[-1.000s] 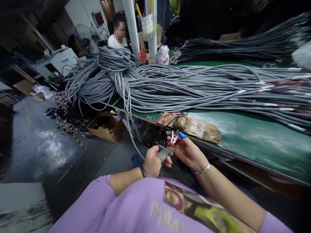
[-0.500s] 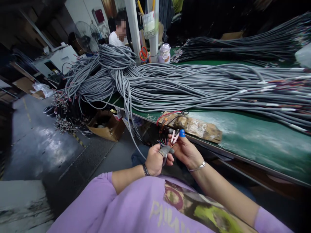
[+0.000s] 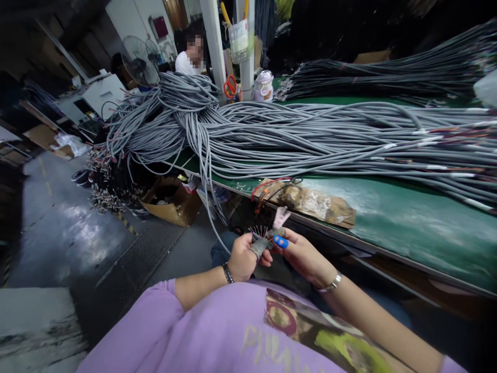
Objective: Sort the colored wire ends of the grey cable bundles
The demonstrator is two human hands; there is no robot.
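My left hand (image 3: 244,256) is closed around the end of a grey cable (image 3: 220,239), with grey wrapping over its thumb. Thin wires (image 3: 259,231) of several colours fan out above the grip. Beside it, my right hand (image 3: 305,254) is closed, its blue-covered thumb (image 3: 280,241) bent against a grey-wrapped fingertip close to the wires. A small pale pink clip (image 3: 281,216) sticks up from the right fingers; its lower end is hidden. Whether a wire is also pinched there is too small to tell.
A thick bundle of grey cables (image 3: 310,137) lies along the green table (image 3: 396,207). At the near edge sits a worn wooden block (image 3: 322,207) with leads. An open cardboard box (image 3: 171,207) stands below at left. Another person (image 3: 188,59) sits behind a post.
My right thumb has come down from beside the pink clip to the wires, and the right hand has turned and lowered slightly. The left hand has shifted slightly left and still holds the cable.
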